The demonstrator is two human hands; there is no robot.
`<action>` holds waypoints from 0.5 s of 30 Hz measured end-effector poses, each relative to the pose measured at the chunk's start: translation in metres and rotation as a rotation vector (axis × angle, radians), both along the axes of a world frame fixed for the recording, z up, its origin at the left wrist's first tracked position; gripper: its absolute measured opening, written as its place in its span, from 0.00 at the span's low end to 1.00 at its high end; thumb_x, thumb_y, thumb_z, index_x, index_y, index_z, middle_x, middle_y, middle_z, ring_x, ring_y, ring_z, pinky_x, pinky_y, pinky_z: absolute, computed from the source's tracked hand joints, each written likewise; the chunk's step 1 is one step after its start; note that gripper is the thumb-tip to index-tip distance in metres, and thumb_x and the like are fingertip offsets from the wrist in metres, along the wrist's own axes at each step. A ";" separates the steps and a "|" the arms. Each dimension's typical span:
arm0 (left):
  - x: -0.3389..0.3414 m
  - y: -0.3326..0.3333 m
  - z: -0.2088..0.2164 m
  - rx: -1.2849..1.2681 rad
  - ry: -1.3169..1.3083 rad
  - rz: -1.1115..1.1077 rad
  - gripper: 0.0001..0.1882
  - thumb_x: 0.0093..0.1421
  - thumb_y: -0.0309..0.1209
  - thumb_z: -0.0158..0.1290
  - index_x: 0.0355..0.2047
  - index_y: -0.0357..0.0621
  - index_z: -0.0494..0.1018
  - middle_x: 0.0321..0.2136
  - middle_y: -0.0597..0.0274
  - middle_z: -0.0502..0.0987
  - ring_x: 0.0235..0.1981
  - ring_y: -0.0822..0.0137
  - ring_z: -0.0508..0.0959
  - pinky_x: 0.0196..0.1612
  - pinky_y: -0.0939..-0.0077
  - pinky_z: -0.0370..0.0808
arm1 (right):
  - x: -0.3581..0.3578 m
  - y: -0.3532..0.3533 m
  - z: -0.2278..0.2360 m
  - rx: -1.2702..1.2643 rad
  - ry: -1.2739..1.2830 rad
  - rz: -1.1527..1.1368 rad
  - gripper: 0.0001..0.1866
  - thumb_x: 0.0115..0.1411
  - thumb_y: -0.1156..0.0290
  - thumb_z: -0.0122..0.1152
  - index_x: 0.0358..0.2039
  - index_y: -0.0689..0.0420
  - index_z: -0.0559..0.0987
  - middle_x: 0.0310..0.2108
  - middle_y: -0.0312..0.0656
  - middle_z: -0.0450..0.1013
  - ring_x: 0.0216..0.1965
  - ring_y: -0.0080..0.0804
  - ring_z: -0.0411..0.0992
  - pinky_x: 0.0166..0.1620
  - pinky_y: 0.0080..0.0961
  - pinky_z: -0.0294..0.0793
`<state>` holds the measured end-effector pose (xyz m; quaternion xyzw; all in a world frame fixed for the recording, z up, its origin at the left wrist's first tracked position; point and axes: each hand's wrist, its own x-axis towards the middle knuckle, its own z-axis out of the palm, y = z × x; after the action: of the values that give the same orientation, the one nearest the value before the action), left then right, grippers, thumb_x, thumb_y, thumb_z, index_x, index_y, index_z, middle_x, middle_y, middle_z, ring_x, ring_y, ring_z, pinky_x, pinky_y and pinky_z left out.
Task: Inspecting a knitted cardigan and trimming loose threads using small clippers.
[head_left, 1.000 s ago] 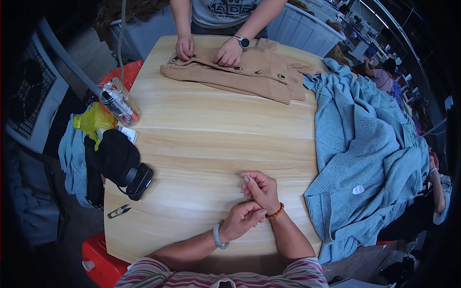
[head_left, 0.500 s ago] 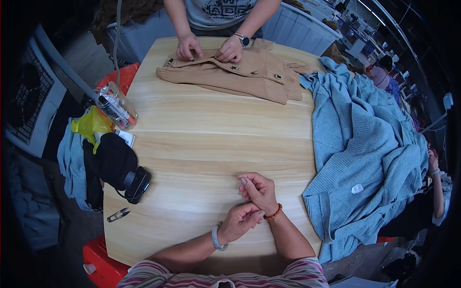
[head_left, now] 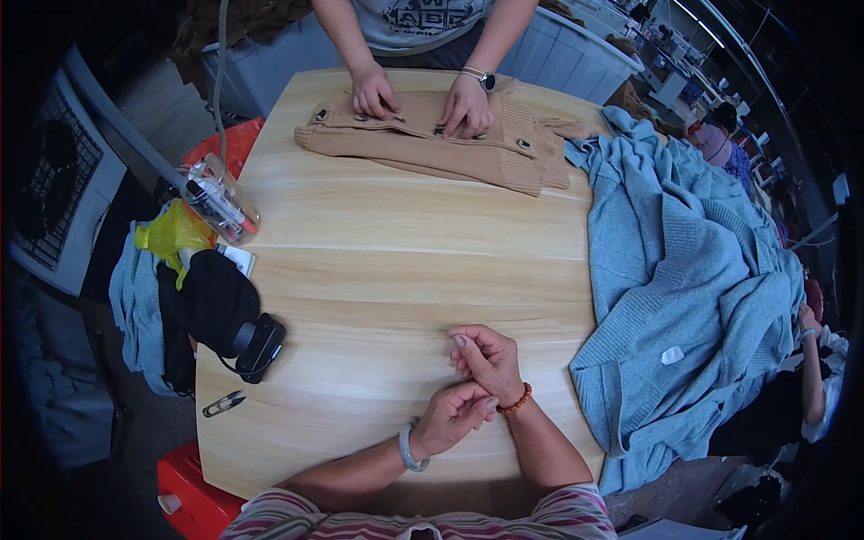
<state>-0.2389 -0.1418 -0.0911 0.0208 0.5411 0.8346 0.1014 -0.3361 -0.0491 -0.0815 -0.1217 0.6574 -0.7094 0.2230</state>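
Observation:
My left hand [head_left: 450, 417], with a pale bangle at its wrist, rests on the near part of the wooden table [head_left: 396, 306]. Its fingers are loosely curled, the tips against my right wrist beside a brown bead bracelet [head_left: 516, 399]. Just beyond it lies my right hand [head_left: 490, 360], fingers bent in and thumb against them, nothing visible in it. Across the table a co-worker's two hands [head_left: 465, 108] work at the buttoned front of a tan knitted cardigan [head_left: 423, 157], which lies folded flat.
Blue-grey knitwear [head_left: 670, 288] is heaped along the right edge. At the left are a clear jar of pens [head_left: 216, 205], a yellow plastic bag [head_left: 173, 236], a black device [head_left: 261, 346] and thread snips [head_left: 223, 403]. A red stool [head_left: 193, 490] stands below the near left corner.
The co-worker's hands have shifted rightward along the cardigan's button front, the watch hand most. My own hands keep the same pose.

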 end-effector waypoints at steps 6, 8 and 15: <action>0.001 0.000 0.001 0.016 -0.006 0.012 0.09 0.65 0.31 0.49 0.38 0.37 0.72 0.25 0.68 0.73 0.23 0.82 0.68 0.27 0.87 0.67 | 0.000 0.002 0.001 0.014 -0.010 0.017 0.10 0.65 0.71 0.53 0.42 0.60 0.78 0.23 0.31 0.73 0.23 0.11 0.66 0.27 0.10 0.69; 0.001 -0.001 0.001 0.001 -0.006 0.009 0.09 0.66 0.30 0.48 0.38 0.36 0.72 0.26 0.67 0.73 0.24 0.81 0.69 0.28 0.86 0.68 | 0.000 0.002 0.002 0.011 -0.020 0.022 0.10 0.65 0.71 0.53 0.42 0.60 0.78 0.23 0.31 0.73 0.23 0.11 0.66 0.27 0.10 0.69; 0.001 0.000 0.000 0.016 -0.020 0.004 0.09 0.65 0.31 0.49 0.38 0.37 0.72 0.25 0.68 0.73 0.23 0.82 0.68 0.28 0.87 0.67 | -0.001 0.002 0.000 0.016 -0.015 0.024 0.10 0.65 0.71 0.53 0.43 0.59 0.78 0.24 0.31 0.73 0.23 0.11 0.67 0.27 0.11 0.69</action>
<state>-0.2381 -0.1417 -0.0909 0.0124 0.5333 0.8393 0.1049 -0.3367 -0.0472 -0.0811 -0.1224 0.6596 -0.7024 0.2377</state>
